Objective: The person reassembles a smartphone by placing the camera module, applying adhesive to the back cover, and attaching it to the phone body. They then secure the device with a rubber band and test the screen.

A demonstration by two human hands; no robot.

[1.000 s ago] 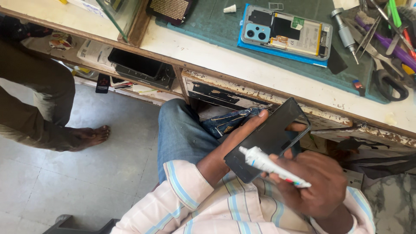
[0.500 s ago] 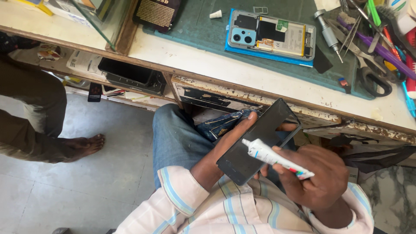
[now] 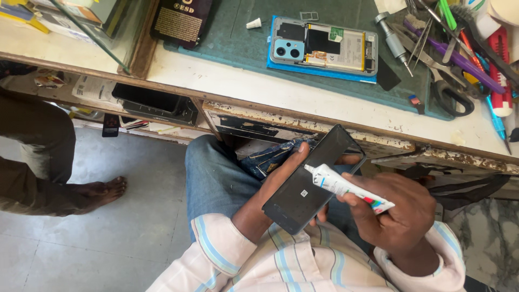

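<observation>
Fingers of our left hand (image 3: 281,181) wrap the long edge of a dark phone panel (image 3: 311,181), which we hold tilted over our lap, below the table (image 3: 303,100) edge and above our jeans. Our right hand (image 3: 403,213) closes around a small white glue tube (image 3: 346,187), its nozzle resting on the panel's face near the upper middle. Nothing lies between tube and panel; the right thumb and knuckles hide the tube's back end (so we cannot tell how far it runs). Up on the table, well apart from our hands, an opened phone (image 3: 324,48) lies on a blue sheet over a green mat (image 3: 243,43), with a small white cap (image 3: 253,23) just beside it. Scissors (image 3: 446,89), a screwdriver (image 3: 393,40) and tweezers (image 3: 427,24) crowd the right end. At the left, another person's bare foot (image 3: 100,190) stands on the tiled floor (image 3: 108,249).
</observation>
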